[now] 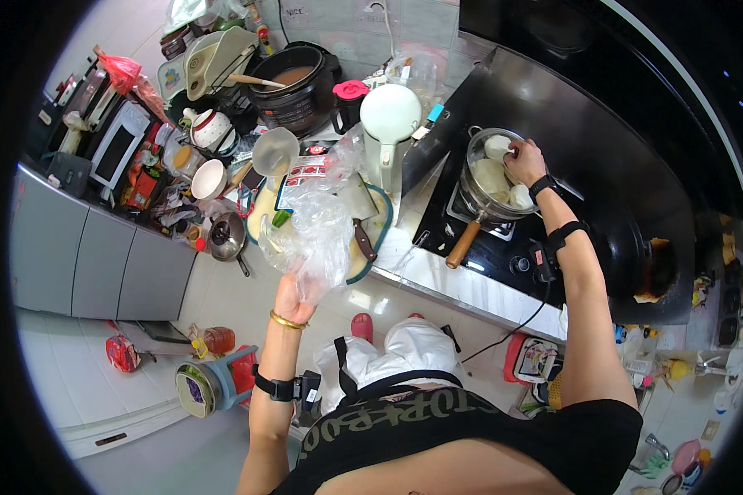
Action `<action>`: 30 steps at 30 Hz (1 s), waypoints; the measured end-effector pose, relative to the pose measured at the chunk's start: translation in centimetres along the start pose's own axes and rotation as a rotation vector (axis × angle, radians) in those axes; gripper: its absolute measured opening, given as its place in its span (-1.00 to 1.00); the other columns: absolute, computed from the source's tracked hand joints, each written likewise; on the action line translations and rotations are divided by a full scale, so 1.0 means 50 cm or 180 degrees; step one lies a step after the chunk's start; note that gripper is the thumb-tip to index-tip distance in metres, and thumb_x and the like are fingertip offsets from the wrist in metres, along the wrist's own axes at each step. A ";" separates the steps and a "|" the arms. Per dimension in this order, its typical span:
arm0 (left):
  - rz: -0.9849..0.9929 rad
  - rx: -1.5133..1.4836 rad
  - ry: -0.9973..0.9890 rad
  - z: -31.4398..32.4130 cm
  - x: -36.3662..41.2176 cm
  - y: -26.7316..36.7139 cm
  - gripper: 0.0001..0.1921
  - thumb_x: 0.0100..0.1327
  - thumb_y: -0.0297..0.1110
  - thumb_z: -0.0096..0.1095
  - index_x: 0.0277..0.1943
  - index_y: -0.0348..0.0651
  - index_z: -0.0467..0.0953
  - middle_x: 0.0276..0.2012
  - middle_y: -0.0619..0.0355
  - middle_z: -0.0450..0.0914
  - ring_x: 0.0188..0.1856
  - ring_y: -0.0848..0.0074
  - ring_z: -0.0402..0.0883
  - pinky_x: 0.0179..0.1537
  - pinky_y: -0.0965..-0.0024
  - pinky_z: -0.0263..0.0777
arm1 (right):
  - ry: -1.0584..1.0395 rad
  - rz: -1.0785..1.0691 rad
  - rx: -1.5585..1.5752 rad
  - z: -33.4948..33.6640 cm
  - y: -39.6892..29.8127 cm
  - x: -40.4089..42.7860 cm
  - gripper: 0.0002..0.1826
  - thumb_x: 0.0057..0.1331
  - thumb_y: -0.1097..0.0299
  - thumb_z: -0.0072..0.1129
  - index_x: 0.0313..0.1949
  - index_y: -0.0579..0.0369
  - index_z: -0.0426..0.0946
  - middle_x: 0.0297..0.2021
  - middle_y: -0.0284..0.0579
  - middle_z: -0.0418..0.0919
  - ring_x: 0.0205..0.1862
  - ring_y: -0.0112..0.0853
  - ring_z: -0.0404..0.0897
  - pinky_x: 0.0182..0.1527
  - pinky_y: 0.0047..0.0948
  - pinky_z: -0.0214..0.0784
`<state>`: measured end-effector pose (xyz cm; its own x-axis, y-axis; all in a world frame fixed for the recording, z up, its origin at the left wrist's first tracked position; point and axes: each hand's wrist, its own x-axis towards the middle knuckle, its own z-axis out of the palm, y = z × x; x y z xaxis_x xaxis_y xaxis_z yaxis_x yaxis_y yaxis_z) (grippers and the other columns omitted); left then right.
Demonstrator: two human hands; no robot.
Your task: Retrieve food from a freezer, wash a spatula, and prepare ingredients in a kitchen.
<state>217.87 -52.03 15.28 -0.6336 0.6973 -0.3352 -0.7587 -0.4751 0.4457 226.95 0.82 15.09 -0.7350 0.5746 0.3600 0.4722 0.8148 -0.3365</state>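
Observation:
My left hand (292, 294) grips a crumpled clear plastic bag (322, 238) above the cutting board. Over the stove, my right hand (525, 162) reaches into a metal pot (484, 207) with a wooden handle (463, 245). Its fingertips are curled down at the edge of a round white bun (496, 146); whether they pinch it is hidden. Another white bun (521, 197) sits by the near rim, and a larger pale, yellowish piece (490, 178) lies beside them. Under the bag, a cleaver's dark handle (364, 240) rests on the green-edged cutting board (381, 226).
Left of the stove stand a white long-handled pan (390, 114), a black lidded jug (349, 111) and a big black cooker pot (291, 102) holding brown liquid. A bowl (209, 179) and a small lidded pan (226, 238) crowd the counter's left side. A cable (520, 328) hangs from my right wrist device.

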 end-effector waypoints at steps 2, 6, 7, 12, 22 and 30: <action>0.0100 0.0090 0.0163 -0.009 -0.005 0.006 -0.63 0.42 -0.21 -0.10 0.16 -0.25 0.33 0.04 0.05 0.52 0.04 0.32 0.52 0.09 0.22 0.41 | 0.0014 0.0041 -0.0093 0.003 0.012 0.000 -0.75 0.01 0.36 0.13 -0.29 0.12 0.58 -0.35 0.09 0.51 -0.30 -0.03 0.56 -0.17 -0.18 0.44; 0.0125 0.0117 -0.0011 -0.045 0.001 0.014 -0.64 0.41 -0.22 -0.08 0.14 -0.24 0.36 0.02 0.08 0.53 0.01 0.35 0.53 0.08 0.24 0.41 | -0.0144 -0.0059 -0.0315 -0.008 0.028 -0.008 -0.63 0.10 0.23 0.13 -0.08 0.02 0.54 -0.25 0.08 0.53 -0.22 -0.04 0.57 -0.12 -0.19 0.44; 0.0224 0.0338 0.0130 -0.045 -0.001 0.018 -0.65 0.41 -0.22 -0.08 0.14 -0.24 0.36 0.02 0.08 0.53 0.01 0.35 0.53 0.08 0.24 0.41 | -0.0191 -0.0215 -0.0425 -0.024 -0.001 -0.014 -0.59 0.14 0.17 0.13 -0.02 -0.01 0.52 -0.20 0.08 0.53 -0.17 -0.05 0.57 -0.10 -0.20 0.44; 0.0160 0.0161 0.0264 -0.052 0.007 0.027 -0.73 0.39 -0.35 -0.15 0.04 -0.23 0.42 -0.07 0.12 0.58 -0.11 0.41 0.59 -0.19 0.36 0.56 | -0.0222 -0.0015 -0.0351 -0.186 -0.079 -0.153 -0.76 0.20 0.17 0.14 -0.31 0.07 0.59 -0.27 0.07 0.59 -0.24 -0.05 0.59 -0.23 -0.19 0.48; 0.0046 0.0537 0.0526 0.018 0.052 0.026 -0.76 0.35 -0.34 -0.14 -0.04 -0.16 0.47 -0.13 0.17 0.60 -0.17 0.43 0.61 -0.29 0.33 0.58 | -0.1705 0.1671 -0.1000 0.073 0.178 -0.454 -0.66 0.10 0.18 0.35 -0.25 0.17 0.56 -0.27 0.13 0.61 -0.17 -0.03 0.61 -0.15 -0.17 0.51; -0.0077 0.0374 -0.0604 0.014 0.072 0.034 -0.68 0.38 -0.43 -0.14 0.13 -0.32 0.34 0.06 0.02 0.49 0.06 0.32 0.50 0.13 0.24 0.39 | -0.2091 0.0708 -0.1013 0.088 0.227 -0.442 -0.79 -0.03 0.42 0.36 -0.37 0.18 0.60 -0.32 0.14 0.61 -0.20 -0.04 0.62 -0.17 -0.18 0.51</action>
<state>214.40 -49.93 15.39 -0.5670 0.8015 -0.1897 -0.7435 -0.3989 0.5367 246.40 -2.96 -0.50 -0.6976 0.6450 -0.3121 0.6874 0.7253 -0.0376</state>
